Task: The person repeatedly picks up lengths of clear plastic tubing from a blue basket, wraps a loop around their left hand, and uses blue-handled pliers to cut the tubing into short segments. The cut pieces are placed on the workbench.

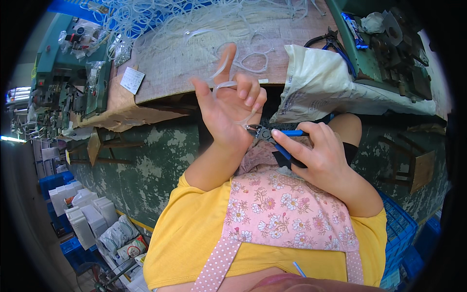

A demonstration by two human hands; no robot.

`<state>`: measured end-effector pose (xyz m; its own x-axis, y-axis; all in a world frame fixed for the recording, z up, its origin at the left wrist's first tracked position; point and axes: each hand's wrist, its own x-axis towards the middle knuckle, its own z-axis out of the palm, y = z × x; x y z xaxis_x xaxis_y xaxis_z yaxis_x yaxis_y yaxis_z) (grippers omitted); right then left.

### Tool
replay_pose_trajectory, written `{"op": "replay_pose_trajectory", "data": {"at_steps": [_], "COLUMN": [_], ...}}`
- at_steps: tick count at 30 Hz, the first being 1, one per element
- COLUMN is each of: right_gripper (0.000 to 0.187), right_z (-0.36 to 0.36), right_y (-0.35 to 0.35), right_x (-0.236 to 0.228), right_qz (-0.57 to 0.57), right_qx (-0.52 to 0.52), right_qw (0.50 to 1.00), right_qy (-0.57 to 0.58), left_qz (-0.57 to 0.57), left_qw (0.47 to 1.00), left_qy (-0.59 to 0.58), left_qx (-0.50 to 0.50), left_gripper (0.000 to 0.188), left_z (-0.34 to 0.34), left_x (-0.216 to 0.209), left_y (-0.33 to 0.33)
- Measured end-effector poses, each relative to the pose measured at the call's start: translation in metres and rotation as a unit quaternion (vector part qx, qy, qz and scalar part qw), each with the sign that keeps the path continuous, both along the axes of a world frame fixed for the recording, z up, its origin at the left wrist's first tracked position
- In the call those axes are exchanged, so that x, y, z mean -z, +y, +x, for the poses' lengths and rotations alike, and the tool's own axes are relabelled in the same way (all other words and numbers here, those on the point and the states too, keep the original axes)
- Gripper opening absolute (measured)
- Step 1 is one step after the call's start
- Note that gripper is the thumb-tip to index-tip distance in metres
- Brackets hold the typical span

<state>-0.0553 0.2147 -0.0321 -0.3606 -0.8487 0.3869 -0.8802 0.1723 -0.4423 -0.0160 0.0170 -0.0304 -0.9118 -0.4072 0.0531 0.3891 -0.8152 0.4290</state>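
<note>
My left hand [227,109] is raised palm up in front of the bench edge. Its thumb and index finger stretch out, while the other fingers curl around a clear plastic tube [224,84]. One end of the tube hangs past the palm toward the wrist. My right hand [325,152] grips a pair of cutting pliers [265,134] with blue handles, its index finger lying along them. Their jaws are beside the heel of my left palm, by the tube's end. Whether the jaws have closed on the tube is too small to tell.
A tangled heap of clear tubes [151,19] lies on the worn bench top [170,63]. A white sack [311,78] drapes over the front edge. More pliers [335,46] lie near the green machine [399,53] at right. Wooden stools [421,170] stand below; white boxes [80,226] sit lower left.
</note>
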Motion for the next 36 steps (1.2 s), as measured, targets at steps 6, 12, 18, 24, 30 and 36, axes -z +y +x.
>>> {"op": "replay_pose_trajectory", "data": {"at_steps": [6, 12, 18, 24, 30, 36], "right_gripper": [0.067, 0.066, 0.067, 0.069, 0.072, 0.072], "right_z": [-0.015, -0.024, -0.015, -0.011, -0.008, -0.002], "right_y": [0.004, 0.009, 0.011, 0.005, 0.017, 0.01], "right_x": [0.004, 0.004, 0.005, 0.012, 0.01, 0.015], "right_qz": [-0.004, -0.002, -0.135, -0.042, -0.077, -0.069], "right_qx": [-0.018, -0.058, 0.018, -0.028, -0.019, -0.063], "right_qw": [0.997, 0.998, 0.97, 0.999, 0.993, 0.986], "right_qy": [0.07, -0.019, -0.2, 0.017, -0.083, -0.135], "left_qz": [0.02, 0.055, 0.096, 0.003, -0.687, -0.925], "left_qw": [0.99, 0.973, 0.968, 0.966, 0.691, 0.274], "left_qy": [-0.031, -0.079, -0.051, -0.037, -0.186, -0.15], "left_qx": [0.138, 0.209, 0.225, 0.256, 0.127, -0.215], "left_gripper": [0.081, 0.08, 0.08, 0.073, 0.036, 0.029], "left_z": [-0.002, -0.009, -0.013, -0.009, 0.015, -0.025], "left_x": [-0.002, -0.004, -0.002, 0.011, 0.022, 0.046], "left_y": [-0.007, -0.004, -0.005, -0.014, -0.032, -0.064]}}
